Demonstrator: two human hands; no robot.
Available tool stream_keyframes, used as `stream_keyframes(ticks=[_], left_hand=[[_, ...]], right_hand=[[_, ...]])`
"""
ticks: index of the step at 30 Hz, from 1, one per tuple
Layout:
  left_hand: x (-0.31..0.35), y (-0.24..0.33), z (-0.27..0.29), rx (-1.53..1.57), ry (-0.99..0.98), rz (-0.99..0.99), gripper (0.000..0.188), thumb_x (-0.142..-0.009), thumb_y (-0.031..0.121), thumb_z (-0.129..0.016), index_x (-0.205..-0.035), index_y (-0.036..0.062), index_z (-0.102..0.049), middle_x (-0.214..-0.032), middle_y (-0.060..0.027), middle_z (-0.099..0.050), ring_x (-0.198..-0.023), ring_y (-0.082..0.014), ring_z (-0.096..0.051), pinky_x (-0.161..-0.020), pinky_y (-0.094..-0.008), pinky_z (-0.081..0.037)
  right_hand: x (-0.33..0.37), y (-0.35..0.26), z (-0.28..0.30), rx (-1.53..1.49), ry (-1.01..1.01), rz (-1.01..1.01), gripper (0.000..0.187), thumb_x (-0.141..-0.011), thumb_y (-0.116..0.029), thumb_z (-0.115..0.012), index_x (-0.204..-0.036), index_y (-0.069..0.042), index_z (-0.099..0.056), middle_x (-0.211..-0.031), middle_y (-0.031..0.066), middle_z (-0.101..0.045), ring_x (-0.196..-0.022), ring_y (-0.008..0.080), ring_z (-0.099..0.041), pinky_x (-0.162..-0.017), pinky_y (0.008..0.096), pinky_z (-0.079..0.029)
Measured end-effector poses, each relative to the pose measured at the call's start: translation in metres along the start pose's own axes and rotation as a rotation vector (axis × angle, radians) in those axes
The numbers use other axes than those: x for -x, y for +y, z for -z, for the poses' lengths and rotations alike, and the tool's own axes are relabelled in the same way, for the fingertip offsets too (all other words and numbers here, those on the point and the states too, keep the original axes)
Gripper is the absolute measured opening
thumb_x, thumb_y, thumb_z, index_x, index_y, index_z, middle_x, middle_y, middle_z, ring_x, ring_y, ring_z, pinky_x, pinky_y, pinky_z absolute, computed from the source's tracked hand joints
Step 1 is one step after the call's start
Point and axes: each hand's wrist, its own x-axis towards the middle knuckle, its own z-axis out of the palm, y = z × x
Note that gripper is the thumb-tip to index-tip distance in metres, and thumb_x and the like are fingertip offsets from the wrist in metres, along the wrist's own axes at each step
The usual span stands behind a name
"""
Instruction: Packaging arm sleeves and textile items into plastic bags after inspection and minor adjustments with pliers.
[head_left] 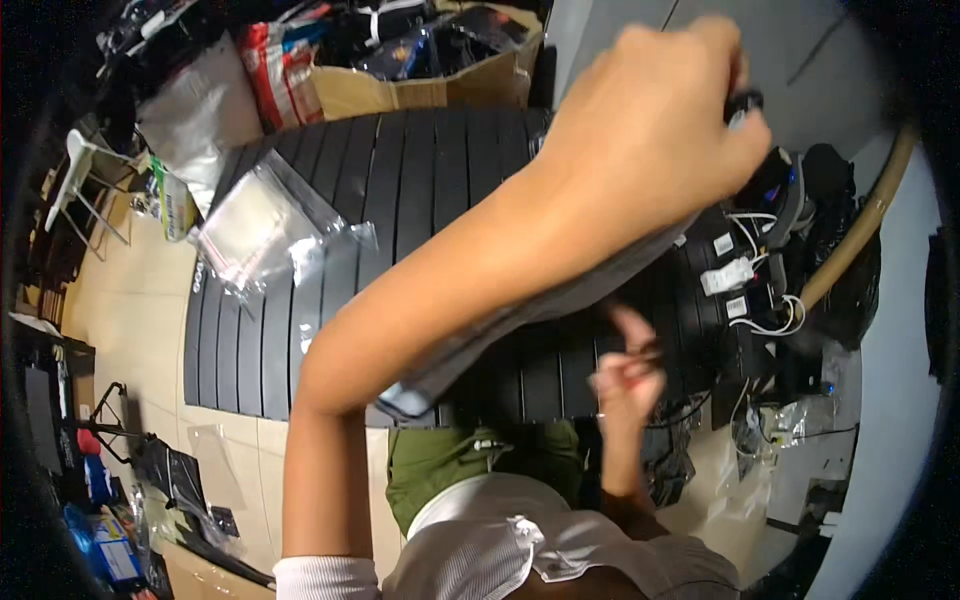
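You have a long dark grey piece (625,272) slanting over the black slatted bench (420,170), partly hidden by your left forearm (470,270); a small dark item (743,103) shows in your left hand (665,120).

We find passage over the slatted black table (415,165) between the clear plastic bag (248,222) and the left forearm (450,280), which bars crossing rightward; a white adapter (728,277) obstructs the right end.
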Motion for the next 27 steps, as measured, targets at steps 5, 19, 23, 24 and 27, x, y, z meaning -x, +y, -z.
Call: stream_keyframes(ticks=[5, 19, 23, 24, 27], left_hand=[[-0.029, 0.032, 0.062, -0.06, 0.112, 0.047, 0.023, -0.076, 0.018, -0.057, -0.078, -0.0047, -0.051, -0.063, -0.0148, -0.055, -0.056, -0.0234, -0.055, -0.056, -0.0325, -0.044], [0.26, -0.058, 0.099, 0.368, 0.422, 1.281, 0.027, -0.081, 0.007, -0.06, -0.108, 0.0028, -0.056, -0.091, 0.0001, -0.058, -0.067, -0.0037, -0.046, -0.063, -0.0168, -0.038], [0.303, -0.047, 0.076, 0.834, 0.631, 1.386, 0.027, -0.084, 0.002, -0.053, -0.112, 0.0029, -0.054, -0.093, -0.0015, -0.06, -0.078, -0.007, -0.055, -0.067, -0.0198, -0.044], [0.308, -0.043, 0.077, 0.93, 0.611, 1.373, 0.029, -0.084, 0.001, -0.051, -0.113, 0.0029, -0.053, -0.095, -0.0026, -0.06, -0.081, -0.0086, -0.056, -0.068, -0.0204, -0.045], [0.309, -0.021, 0.079, 0.994, 0.598, 1.428, 0.038, -0.082, -0.005, -0.05, -0.119, 0.0019, -0.048, -0.103, -0.0053, -0.058, -0.086, -0.0111, -0.058, -0.075, -0.0225, -0.048]], right_hand=[[0.018, 0.034, -0.036, 0.569, -0.105, -0.056, 0.069, -0.061, -0.005, -0.074, -0.122, -0.001, -0.042, -0.093, 0.0025, -0.06, -0.056, 0.003, -0.043, -0.05, 0.0171, -0.036], [-0.161, 0.007, 0.127, 1.431, -0.352, 0.156, 0.03, -0.076, -0.015, -0.064, -0.1, 0.001, -0.055, -0.087, 0.0096, -0.057, -0.077, 0.0204, -0.053, -0.07, 0.025, -0.042], [-0.13, 0.02, 0.1, 1.219, -0.224, 0.006, 0.023, -0.082, -0.019, -0.059, -0.092, 0.002, -0.054, -0.084, 0.0135, -0.054, -0.072, 0.0248, -0.051, -0.066, 0.03, -0.042], [-0.119, 0.031, 0.098, 1.173, -0.166, 0.116, 0.022, -0.086, -0.02, -0.055, -0.087, 0.002, -0.053, -0.078, 0.0113, -0.05, -0.068, 0.0199, -0.049, -0.063, 0.03, -0.041], [-0.074, 0.048, 0.064, 0.956, -0.093, -0.217, 0.033, -0.093, -0.033, -0.039, -0.08, -0.004, -0.051, -0.067, 0.0033, -0.042, -0.06, 0.0098, -0.042, -0.054, 0.0253, -0.037]])
